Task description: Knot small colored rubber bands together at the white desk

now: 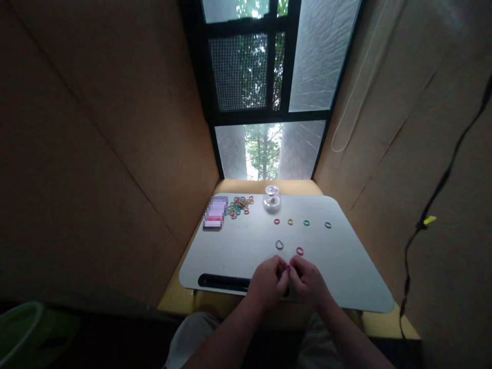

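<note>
Band (pixel 288 267), probably, pink and mostly hidden, sat pinched between fingertips of left hand (pixel 268 281) and right hand (pixel 308 280), held together over near side of white tabletop (pixel 238 253). Judged light, soft, stretchy, like purple band (pixel 279 249) beyond; opposite edges seemed safest hold.

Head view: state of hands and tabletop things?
Left hand: closed, pinching
Right hand: closed, pinching, meeting left
Small reddish piece: between both hands, mostly hidden
Ring pile: loose, heaped
Four-ring row: spaced apart
Purple ring: bent out of round
Pink ring: lying loose
Clear container: open/shut unclear
Pixelated slab: can't tell
</note>
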Available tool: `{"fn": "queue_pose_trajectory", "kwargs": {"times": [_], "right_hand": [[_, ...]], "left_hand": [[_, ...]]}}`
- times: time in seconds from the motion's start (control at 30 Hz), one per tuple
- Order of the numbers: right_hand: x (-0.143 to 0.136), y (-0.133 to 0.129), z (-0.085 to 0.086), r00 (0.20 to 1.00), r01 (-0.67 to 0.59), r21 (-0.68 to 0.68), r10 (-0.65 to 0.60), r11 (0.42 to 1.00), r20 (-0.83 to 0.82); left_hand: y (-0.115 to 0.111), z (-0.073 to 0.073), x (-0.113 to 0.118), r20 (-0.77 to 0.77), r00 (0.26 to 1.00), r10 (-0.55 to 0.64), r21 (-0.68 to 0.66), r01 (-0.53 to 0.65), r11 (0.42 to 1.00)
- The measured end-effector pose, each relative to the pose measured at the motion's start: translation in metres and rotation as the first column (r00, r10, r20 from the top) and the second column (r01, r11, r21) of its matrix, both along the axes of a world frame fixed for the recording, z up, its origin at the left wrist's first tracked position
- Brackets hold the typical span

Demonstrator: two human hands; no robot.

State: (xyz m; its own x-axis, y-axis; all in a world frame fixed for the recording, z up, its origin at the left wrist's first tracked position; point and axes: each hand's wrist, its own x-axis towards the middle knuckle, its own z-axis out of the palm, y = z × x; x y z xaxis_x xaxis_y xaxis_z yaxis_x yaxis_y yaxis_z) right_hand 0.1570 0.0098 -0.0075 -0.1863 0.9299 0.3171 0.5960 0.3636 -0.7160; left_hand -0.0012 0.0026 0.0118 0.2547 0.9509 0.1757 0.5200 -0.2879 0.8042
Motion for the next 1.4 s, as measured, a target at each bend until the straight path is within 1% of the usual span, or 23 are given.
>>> {"fn": "queue_pose_trajectory", "kwargs": {"times": [0.13, 0.33, 0.63, 0.87, 1.2, 1.4], "right_hand": [[0.0006, -0.0009, -0.0006, 1.000, -0.001, 0.029, 0.001, 1.000, 0.010], [-0.0010, -0.0032, 0.0024, 1.000, 0.014, 0.013, -0.014, 1.000, 0.002], [-0.0019, -0.0058, 0.0028, 0.999, 0.033, 0.038, -0.032, 0.999, -0.005], [-0.0036, -0.0079, 0.0036, 0.999, 0.032, 0.032, -0.032, 0.999, 0.002], [-0.0038, -0.0080, -0.0033, 0.999, 0.041, 0.050, -0.042, 0.998, 0.010], [-0.0039, -0.0085, -0.0043, 0.998, 0.054, 0.058, -0.055, 0.997, 0.019]], "left_hand": [[-0.0009, -0.0009, 0.0018, -0.012, 1.000, 0.019, 0.022, -0.018, 1.000], [-0.0016, -0.0036, 0.0033, -0.029, 0.999, 0.025, 0.044, -0.024, 0.999], [-0.0038, -0.0058, 0.0046, -0.050, 0.998, 0.039, 0.079, -0.035, 0.996], [-0.0035, -0.0095, 0.0049, -0.069, 0.996, 0.057, 0.077, -0.052, 0.996], [-0.0090, -0.0050, 0.0040, -0.077, 0.996, 0.048, 0.096, -0.041, 0.995], [-0.0089, -0.0070, 0.0037, -0.081, 0.996, 0.048, 0.102, -0.040, 0.994]]}}
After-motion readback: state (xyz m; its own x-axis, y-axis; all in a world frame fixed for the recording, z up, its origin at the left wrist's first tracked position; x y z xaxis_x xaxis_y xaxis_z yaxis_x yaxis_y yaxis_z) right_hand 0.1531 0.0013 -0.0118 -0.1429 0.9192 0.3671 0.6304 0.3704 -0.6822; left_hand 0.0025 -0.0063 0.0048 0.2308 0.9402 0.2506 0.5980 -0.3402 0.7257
